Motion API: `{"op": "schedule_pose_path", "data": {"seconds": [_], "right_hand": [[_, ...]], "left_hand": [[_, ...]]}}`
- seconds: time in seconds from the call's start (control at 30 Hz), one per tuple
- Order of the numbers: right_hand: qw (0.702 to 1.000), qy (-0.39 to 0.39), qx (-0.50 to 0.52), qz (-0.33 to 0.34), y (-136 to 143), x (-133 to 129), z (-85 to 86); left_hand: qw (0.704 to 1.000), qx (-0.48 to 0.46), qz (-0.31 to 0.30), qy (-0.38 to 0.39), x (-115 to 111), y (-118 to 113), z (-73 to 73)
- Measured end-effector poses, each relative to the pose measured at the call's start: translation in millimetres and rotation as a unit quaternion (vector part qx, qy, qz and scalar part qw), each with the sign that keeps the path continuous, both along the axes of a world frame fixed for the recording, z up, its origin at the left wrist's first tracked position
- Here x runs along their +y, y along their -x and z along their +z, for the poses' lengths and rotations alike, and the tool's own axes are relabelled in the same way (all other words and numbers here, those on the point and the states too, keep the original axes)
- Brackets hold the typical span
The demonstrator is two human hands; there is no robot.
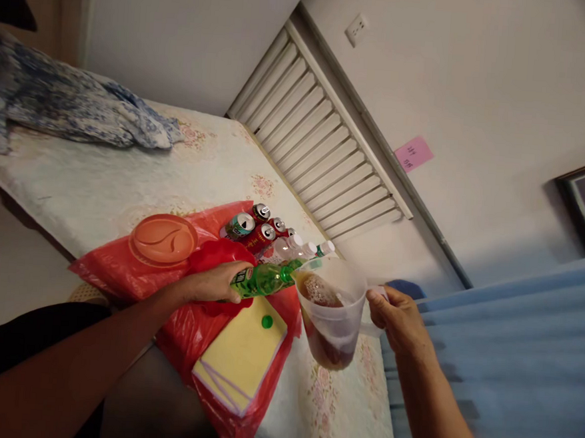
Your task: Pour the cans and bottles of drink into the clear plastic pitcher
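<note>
My left hand (pixel 214 282) grips a green plastic bottle (pixel 263 280), tipped on its side with its mouth over the rim of a clear plastic pitcher (pixel 330 315). My right hand (pixel 400 316) holds that pitcher by its handle, tilted, above the table. Brown foamy liquid fills the pitcher's lower part. The bottle's green cap (pixel 266 321) lies on a stack of yellow cloths (pixel 243 356) just below.
A red plastic bag (pixel 113 270) covers part of the floral tablecloth (pixel 125 180). On it sit an orange lid (pixel 163 239), several drink cans (pixel 259 229) and clear bottles (pixel 295 246). Blue-white fabric (pixel 64 106) lies at the far left. A blue sheet (pixel 513 354) is at right.
</note>
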State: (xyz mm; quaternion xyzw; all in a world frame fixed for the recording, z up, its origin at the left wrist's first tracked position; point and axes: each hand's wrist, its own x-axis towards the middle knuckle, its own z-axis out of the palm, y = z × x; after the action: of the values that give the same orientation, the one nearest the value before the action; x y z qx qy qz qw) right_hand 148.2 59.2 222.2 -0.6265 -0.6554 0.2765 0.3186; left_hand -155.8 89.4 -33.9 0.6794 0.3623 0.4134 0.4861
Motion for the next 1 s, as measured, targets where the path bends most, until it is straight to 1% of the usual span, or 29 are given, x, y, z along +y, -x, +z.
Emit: {"op": "schedule_pose_path", "data": {"seconds": [0.33,0.5,0.87,1.0], "right_hand": [[1.000,-0.003,0.005,0.008,-4,0,-2.7],[1.000,-0.003,0.011,0.007,-6,1,-3.7],[1.000,-0.003,0.006,0.002,-3,0,-3.6],[1.000,-0.007,0.020,0.005,-5,-2,-8.9]], "left_hand": [[1.000,-0.002,0.012,0.001,-1,-1,0.3],[1.000,-0.008,0.004,0.008,-3,0,4.7],[1.000,-0.011,0.012,0.007,-6,2,13.5],[1.000,-0.004,0.006,0.003,-6,3,13.3]]}}
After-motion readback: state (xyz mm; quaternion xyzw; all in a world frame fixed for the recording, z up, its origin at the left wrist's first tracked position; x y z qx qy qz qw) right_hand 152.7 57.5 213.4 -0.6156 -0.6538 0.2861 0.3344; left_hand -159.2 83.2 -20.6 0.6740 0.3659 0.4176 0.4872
